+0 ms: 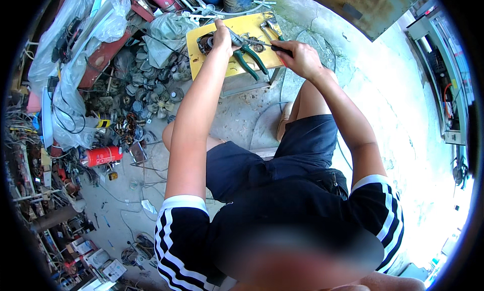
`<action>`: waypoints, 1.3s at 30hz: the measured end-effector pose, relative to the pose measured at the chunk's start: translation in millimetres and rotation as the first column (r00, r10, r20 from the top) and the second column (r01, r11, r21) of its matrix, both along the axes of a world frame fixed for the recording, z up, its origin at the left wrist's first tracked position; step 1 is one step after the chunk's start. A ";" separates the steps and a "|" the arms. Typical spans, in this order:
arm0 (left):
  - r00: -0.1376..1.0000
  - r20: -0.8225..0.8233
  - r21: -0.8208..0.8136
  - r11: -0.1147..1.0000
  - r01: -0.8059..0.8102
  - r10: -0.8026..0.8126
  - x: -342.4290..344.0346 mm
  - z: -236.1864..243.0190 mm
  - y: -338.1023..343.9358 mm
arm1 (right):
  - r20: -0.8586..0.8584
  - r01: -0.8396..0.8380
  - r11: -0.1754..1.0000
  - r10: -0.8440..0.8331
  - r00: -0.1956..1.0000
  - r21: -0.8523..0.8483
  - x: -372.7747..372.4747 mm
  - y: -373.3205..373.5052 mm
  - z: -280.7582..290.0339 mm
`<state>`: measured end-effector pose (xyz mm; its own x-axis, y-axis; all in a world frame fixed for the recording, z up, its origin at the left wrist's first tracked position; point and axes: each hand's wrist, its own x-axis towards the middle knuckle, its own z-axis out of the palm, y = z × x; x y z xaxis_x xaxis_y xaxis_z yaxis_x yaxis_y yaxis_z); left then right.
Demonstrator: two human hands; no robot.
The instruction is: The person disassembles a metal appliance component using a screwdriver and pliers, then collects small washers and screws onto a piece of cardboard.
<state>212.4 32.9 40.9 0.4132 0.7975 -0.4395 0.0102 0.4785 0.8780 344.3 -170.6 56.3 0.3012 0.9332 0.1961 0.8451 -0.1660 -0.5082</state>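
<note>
Left hand [222,39] grip closed on metal part [205,43] atop yellow stool [201,64]; right hand [300,56] grip clasps screwdriver [275,47].

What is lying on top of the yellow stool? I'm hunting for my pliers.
On the yellow stool: green-handled pliers, a metal tool, and a dark round part, half hidden by the left hand.
</note>
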 end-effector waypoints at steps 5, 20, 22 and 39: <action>0.998 -0.052 0.017 0.999 -0.036 0.037 8.5 -8.7 10.8 | -0.043 0.044 0.998 -0.042 0.998 0.033 -5.4 4.6 -14.3; 0.994 0.109 0.049 0.999 0.000 -0.006 -3.8 -14.6 0.3 | -0.131 0.131 0.989 -0.121 0.984 0.069 -3.3 -24.2 -1.7; 0.999 0.018 0.102 0.994 0.040 -0.042 -1.9 -16.6 2.6 | -0.087 0.110 0.991 -0.103 0.991 0.073 -2.1 -25.7 -2.3; 0.998 -0.035 0.074 0.996 0.051 -0.048 14.1 -15.1 7.3 | -0.049 0.148 0.987 -0.145 0.988 0.061 -0.3 -10.7 -18.7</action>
